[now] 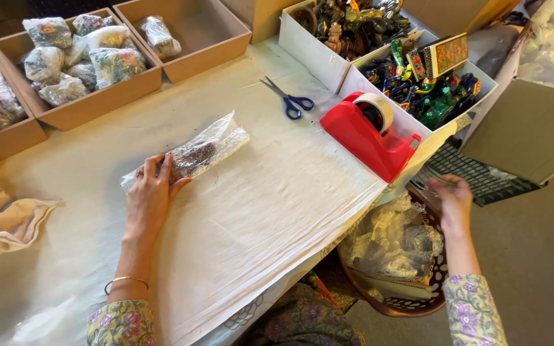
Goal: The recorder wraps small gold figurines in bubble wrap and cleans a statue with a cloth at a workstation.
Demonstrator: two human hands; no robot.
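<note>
— Where's the wrapped bundle?
— Mid-worktop, toward its left: a long clear-plastic packet (187, 154) with dark contents, the left hand (150, 195) lying flat and open on its near end.
— And the right hand (451, 200)?
— Off the worktop's right edge, over the brown basket (418, 301) of crumpled plastic, fingers pinching a thin clear piece.
— Other packages?
— Wrapped bundles fill cardboard trays (97, 96) along the far-left edge.

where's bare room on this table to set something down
Free: the white paper sheet between the left hand on the clear plastic-wrapped bundle, the blue-handled scissors and the red tape dispenser. Crowded: the brown cardboard trays of wrapped parcels along the back.
</note>
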